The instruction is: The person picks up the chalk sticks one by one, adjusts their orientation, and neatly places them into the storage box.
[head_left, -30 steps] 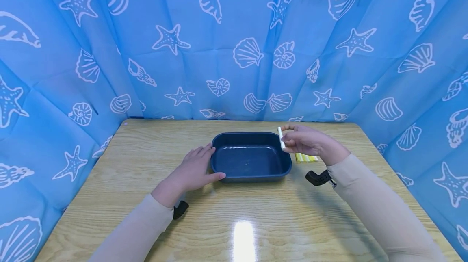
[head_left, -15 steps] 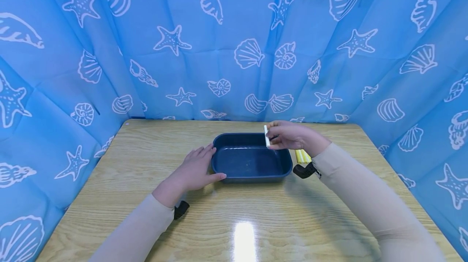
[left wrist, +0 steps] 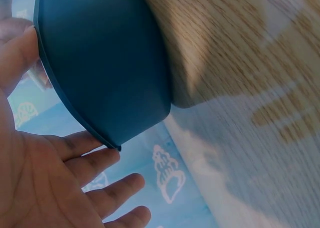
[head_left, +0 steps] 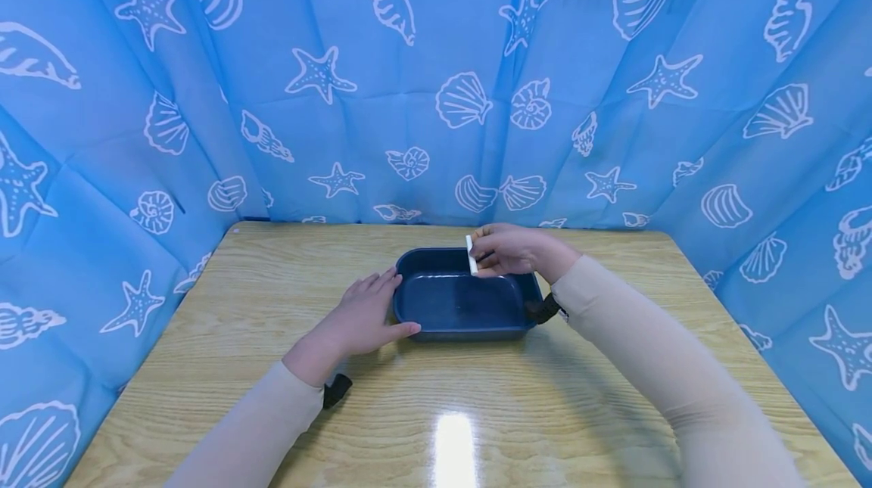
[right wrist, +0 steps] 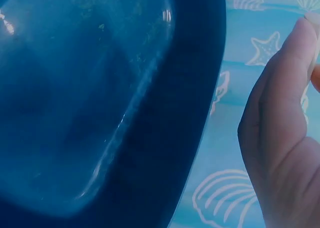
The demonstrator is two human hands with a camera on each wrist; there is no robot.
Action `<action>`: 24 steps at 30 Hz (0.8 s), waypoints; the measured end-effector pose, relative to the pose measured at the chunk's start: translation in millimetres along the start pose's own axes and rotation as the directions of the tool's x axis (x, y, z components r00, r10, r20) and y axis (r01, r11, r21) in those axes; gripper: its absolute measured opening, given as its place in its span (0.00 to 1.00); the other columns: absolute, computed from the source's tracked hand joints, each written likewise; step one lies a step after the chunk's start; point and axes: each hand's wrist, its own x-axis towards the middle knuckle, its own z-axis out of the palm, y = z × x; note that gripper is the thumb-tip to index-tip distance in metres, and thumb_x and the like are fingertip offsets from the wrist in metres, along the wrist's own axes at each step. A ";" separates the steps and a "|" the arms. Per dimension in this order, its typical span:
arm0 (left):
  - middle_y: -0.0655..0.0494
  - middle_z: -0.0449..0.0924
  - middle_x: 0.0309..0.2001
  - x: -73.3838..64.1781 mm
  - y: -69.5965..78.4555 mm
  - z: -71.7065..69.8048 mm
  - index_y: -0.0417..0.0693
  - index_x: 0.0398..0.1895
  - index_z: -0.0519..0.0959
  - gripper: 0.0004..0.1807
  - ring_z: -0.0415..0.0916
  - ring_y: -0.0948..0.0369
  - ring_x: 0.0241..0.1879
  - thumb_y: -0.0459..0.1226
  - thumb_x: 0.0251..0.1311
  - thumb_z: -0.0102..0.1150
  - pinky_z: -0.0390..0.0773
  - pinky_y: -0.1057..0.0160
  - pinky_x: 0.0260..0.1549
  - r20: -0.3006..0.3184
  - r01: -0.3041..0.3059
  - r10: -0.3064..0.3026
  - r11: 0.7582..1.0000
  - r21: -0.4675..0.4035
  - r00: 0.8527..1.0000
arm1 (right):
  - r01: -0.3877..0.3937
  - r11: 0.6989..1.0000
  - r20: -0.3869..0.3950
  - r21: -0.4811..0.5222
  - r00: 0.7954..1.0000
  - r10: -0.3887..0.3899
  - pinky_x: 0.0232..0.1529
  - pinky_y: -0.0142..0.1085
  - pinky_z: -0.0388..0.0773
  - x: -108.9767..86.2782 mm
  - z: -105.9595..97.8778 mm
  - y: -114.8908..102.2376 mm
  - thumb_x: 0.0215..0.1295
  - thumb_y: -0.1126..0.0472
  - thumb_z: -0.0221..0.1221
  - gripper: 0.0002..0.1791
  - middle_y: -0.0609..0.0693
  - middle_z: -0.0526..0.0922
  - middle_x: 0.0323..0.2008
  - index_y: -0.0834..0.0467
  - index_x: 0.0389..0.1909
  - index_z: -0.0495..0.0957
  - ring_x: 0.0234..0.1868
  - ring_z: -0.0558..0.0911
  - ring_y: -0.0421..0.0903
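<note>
A dark blue rectangular basin (head_left: pixel 463 335) stands on the table, with nothing lying in it. My left hand (head_left: pixel 364 314) rests at its left end, thumb and fingers spread along the rim. In the left wrist view those fingers are nearly straight against the basin's edge (left wrist: pixel 105 68). Over the far part of the basin, my right hand (head_left: pixel 514 252) pinches a slim white stick-like piece (head_left: pixel 471 255), held nearly upright. Its exact kind does not show. The right wrist view catches only a bit of it beside the fingers of the right hand (right wrist: pixel 285 118).
The wooden table (head_left: pixel 272 276) reaches back to a blue curtain (head_left: pixel 409 132) printed with white shells and starfish. A black wrist mount (head_left: pixel 543 309) under the right forearm overlaps the basin's right end. Another black mount (head_left: pixel 337 391) sits under the left wrist.
My right hand has carried the white piece leftward from the basin's right rim to over its far middle. The yellow-and-white striped item is now hidden behind the right arm. The left hand stays put.
</note>
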 end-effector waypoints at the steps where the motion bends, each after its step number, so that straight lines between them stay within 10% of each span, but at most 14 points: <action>1: 0.44 0.48 0.79 0.0 -0.1 -0.1 0.40 0.78 0.55 0.53 0.45 0.40 0.77 0.63 0.61 0.60 0.44 0.39 0.73 -0.001 0.002 -0.002 1.000 0.000 1.000 | -0.003 1.000 0.006 -0.008 1.000 0.003 0.36 0.33 0.83 2.1 2.2 -1.1 0.71 0.70 0.51 0.15 0.59 0.67 0.44 0.63 0.55 0.61 0.36 0.75 0.48; 24: 0.45 0.48 0.79 1.6 -2.2 0.7 0.41 0.79 0.54 0.53 0.46 0.41 0.76 0.64 0.61 0.60 0.45 0.40 0.74 0.012 0.014 -0.014 1.000 0.007 1.000 | -0.114 0.988 0.087 -0.107 0.989 0.124 0.38 0.37 0.86 46.5 39.2 2.2 0.70 0.72 0.53 0.16 0.61 0.73 0.42 0.67 0.56 0.64 0.36 0.78 0.51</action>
